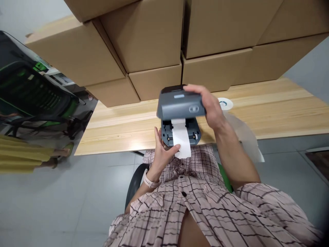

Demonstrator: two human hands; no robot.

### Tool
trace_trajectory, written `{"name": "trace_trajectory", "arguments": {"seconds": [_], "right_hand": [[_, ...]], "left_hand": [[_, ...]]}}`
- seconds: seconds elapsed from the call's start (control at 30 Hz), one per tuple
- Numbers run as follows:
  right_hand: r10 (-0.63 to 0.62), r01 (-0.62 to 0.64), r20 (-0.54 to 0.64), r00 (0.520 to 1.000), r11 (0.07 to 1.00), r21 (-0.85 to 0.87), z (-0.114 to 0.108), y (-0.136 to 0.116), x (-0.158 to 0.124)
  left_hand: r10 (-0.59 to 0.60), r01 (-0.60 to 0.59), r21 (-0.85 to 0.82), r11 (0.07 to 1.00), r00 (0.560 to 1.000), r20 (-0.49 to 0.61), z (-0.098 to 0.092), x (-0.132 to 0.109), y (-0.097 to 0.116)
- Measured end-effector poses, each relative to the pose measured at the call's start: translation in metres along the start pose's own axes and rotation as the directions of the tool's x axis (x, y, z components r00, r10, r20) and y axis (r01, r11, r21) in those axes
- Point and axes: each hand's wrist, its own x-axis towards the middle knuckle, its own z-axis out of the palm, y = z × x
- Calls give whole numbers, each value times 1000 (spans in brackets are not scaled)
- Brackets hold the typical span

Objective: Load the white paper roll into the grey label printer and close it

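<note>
A dark grey label printer (194, 132) sits at the table's front edge with its lid (182, 104) raised. My right hand (212, 106) grips the right side of the lid, fingers over its top. A strip of white label paper (182, 139) runs out from under the lid, across the printer's base, and hangs past the front edge. My left hand (164, 151) is at the base's front left corner. Its thumb presses on the paper's left edge, while the fingers lie along the printer's left side, partly hidden. The lid hides the inside of the printer.
Stacked cardboard boxes (154, 37) stand along the back of the wooden table (115, 132). To the right lie a white disc (225, 103) and a translucent sheet (244, 133) drooping over the edge. An office chair (38, 92) and a person's yellow garment (23, 154) appear at left.
</note>
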Motion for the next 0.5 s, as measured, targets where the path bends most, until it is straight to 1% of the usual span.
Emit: {"name": "trace_trajectory", "arguments": {"seconds": [0.1, 0.2, 0.27, 0.37, 0.5], "right_hand": [[-12, 18, 75, 997, 996, -86, 5, -12, -40], [6, 6, 92, 996, 991, -130, 10, -10, -62], [27, -16, 81, 996, 990, -138, 15, -8, -71], [63, -57, 47, 997, 991, -122, 22, -6, -79], [113, -115, -25, 993, 988, -105, 30, -7, -87]], "left_hand": [[77, -78, 7, 997, 997, 16, -1, -5, -6], [131, -131, -5, 991, 991, 14, -2, -8, -10], [161, -161, -2, 987, 987, -30, -3, -4, -9], [194, -194, 14, 981, 975, -106, -2, 9, -4], [164, -162, 36, 986, 983, -87, 1, 26, 2]]}}
